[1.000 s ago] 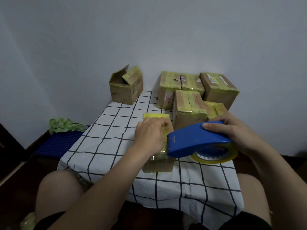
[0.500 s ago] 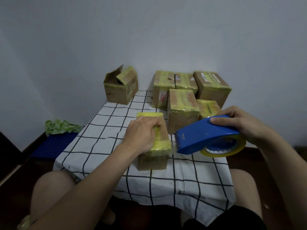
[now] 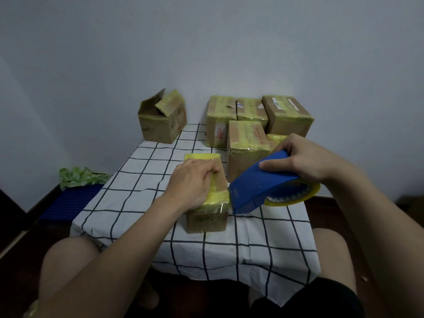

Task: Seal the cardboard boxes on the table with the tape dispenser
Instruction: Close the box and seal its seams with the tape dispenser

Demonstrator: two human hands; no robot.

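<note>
Small cardboard box (image 3: 206,219) under left hand (image 3: 192,182), on worktop (image 3: 137,191) covered in white cloth with black grid. Brown, upright, yellow tape bands across top at far and near ends, near band folded down over front face, glossy and wrinkled. Left hand palm-down on box top, fingers bent, pressing, gripping nothing. Right hand (image 3: 302,159) wrapped round blue tape dispenser (image 3: 257,187), thumb on top, fingers over far side. Yellow tape roll (image 3: 296,198) under right hand in dispenser. Dispenser nose tilted down, at box's right top edge just beside left hand; touching or not, cannot tell.

Front worktop edge close below both hands, cloth hanging over it. Bare cloth left of left hand out to left edge. Five taped boxes (image 3: 247,143) clustered beyond right hand, nearest just behind dispenser. Open-flapped box (image 3: 160,120) well beyond left hand at far left corner. Blue mat (image 3: 68,203) and green crumpled thing (image 3: 78,177) on floor, left of left hand.

Red print on two clustered boxes, white labels on far right one, all too small to read.
</note>
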